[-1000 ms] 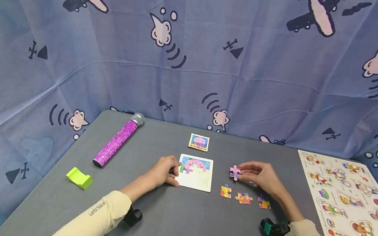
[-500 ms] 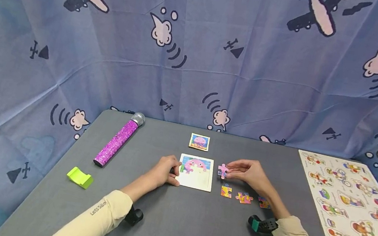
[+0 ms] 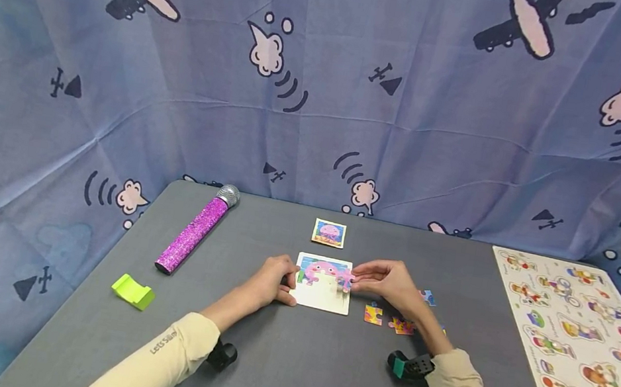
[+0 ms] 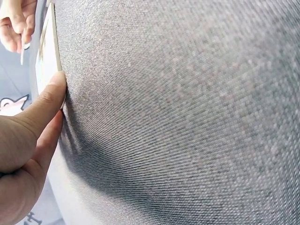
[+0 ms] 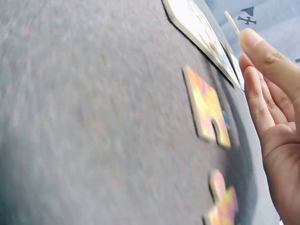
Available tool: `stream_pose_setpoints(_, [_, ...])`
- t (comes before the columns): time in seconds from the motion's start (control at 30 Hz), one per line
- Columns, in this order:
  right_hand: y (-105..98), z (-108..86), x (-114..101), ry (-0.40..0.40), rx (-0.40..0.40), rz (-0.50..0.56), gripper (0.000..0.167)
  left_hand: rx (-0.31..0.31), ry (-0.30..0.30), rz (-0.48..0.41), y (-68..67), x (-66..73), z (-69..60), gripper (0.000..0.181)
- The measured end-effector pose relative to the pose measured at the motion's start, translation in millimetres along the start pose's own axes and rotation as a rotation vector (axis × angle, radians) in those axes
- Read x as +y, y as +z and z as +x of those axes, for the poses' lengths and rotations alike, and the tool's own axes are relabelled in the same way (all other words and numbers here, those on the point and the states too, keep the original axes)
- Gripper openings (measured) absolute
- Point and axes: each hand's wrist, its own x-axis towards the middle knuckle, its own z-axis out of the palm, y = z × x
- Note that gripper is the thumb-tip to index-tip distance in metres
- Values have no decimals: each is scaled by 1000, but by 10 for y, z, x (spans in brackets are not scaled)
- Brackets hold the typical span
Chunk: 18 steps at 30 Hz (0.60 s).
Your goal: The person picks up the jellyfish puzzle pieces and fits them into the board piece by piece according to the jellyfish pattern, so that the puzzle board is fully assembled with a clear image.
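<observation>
My left hand (image 3: 272, 280) holds the left edge of a square puzzle board (image 3: 321, 299); in the left wrist view its thumb (image 4: 49, 96) presses on that edge. Pink creature pieces fill the board's upper part, and the lower part is bare and pale. My right hand (image 3: 387, 282) pinches a pink jigsaw piece (image 3: 345, 280) above the board's right side. Edge-on, the piece (image 5: 231, 22) appears as a thin strip in the right wrist view, raised off the board. Yellow-orange jigsaw pieces (image 3: 373, 314) lie right of the board, partly beneath the right forearm.
A small picture card (image 3: 329, 233) lies behind the board. To the left are a glittery pink microphone (image 3: 193, 233) and a lime-green plastic piece (image 3: 132, 291). At the right lies a large picture board (image 3: 584, 335). A blue jigsaw piece (image 3: 428, 297) sits behind the right wrist.
My right hand has moved left with the pink jigsaw piece, from beside the loose pieces to over the board's right side. The left hand stays on the board's edge.
</observation>
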Motion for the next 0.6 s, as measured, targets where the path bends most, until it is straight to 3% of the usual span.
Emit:
stream_pose_setpoints(0.37, [204,73,10,-81,5,19,31,-2,-10,2,19,-16,18,30])
stream_pose_setpoints(0.6, [316,116,-12,-110,4,-24,28,3,9,8,28,-38,10,31])
